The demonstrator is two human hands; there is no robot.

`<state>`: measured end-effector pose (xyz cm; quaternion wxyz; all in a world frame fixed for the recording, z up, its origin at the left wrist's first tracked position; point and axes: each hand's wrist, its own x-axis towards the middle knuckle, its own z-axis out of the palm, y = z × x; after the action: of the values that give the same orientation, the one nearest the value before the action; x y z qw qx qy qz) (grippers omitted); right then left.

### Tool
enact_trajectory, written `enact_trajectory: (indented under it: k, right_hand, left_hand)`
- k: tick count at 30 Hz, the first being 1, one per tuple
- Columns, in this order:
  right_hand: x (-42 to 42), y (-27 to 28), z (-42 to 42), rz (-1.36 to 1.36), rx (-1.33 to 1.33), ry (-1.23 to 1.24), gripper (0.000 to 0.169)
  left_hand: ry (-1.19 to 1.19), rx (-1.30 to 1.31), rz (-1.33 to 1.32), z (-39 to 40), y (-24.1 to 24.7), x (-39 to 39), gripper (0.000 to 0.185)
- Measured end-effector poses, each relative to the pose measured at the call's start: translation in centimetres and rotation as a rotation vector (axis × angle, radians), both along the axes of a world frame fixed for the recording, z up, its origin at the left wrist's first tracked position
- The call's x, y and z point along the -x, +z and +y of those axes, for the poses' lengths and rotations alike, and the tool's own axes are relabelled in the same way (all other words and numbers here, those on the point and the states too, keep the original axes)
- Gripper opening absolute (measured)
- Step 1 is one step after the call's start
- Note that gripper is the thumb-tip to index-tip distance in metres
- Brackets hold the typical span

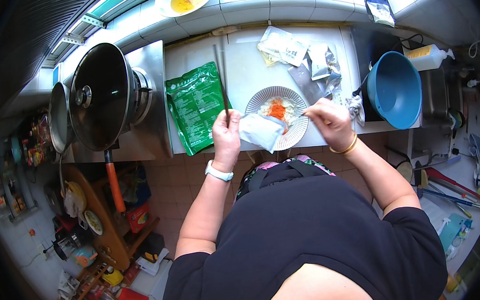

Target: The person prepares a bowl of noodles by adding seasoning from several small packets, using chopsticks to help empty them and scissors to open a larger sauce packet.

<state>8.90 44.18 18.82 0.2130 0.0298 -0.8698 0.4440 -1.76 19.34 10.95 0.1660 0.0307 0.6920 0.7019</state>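
My left hand (227, 136) grips a pale foil sachet (262, 131) together with a pair of dark chopsticks (220, 76) that point away from me. The sachet tilts over a striped bowl (256, 99) and covers part of its near left side. Inside the bowl, orange-red powder (277, 109) lies on whitish food (291, 110) that I cannot identify. My right hand (332, 121) is at the bowl's right rim, thumb and fingertips pinched together; whether they hold the rim or something small is unclear. Left of the bowl lies a green printed pouch (197, 106).
Behind the bowl are white sachets (284, 47) and silver packets (322, 63). A blue basin (394, 89) stands at the right, near a pump bottle (429, 57). On the left stove sits a lidded wok (98, 98), its orange handle (114, 182) projecting past the counter edge.
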Motion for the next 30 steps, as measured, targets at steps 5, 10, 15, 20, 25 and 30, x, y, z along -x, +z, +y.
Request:
enact_trajectory:
  k: [5,10,15,20,25,30]
  right_hand:
    - [-2.9,-3.3,5.2,-0.357,0.223,-0.348,0.005]
    - [-5.4,-14.1,9.6,-0.593,0.053,-0.526,0.011]
    - [-4.9,-13.4,8.0,-0.519,-0.272,-0.47,0.041]
    - [-3.6,-8.9,1.7,-0.491,0.504,-0.089,0.05]
    - [-2.1,-7.6,-0.7,-0.906,1.003,0.263,0.04]
    - [-2.6,-9.3,-2.0,-0.89,1.017,0.064,0.016]
  left_hand:
    - [0.023,0.042,0.004,-1.3,-1.1,0.6,0.013]
    - [-0.004,0.02,-0.016,0.1,-0.8,-0.6,0.013]
    - [0.03,-0.012,-0.082,1.2,0.0,-2.1,0.012]
    - [0.05,-0.041,-0.16,2.5,-0.9,-2.9,0.013]
    - [-0.034,-0.015,-0.142,3.5,-1.6,-3.3,0.014]
    - [-0.106,0.11,0.03,3.2,-1.6,-3.2,0.016]
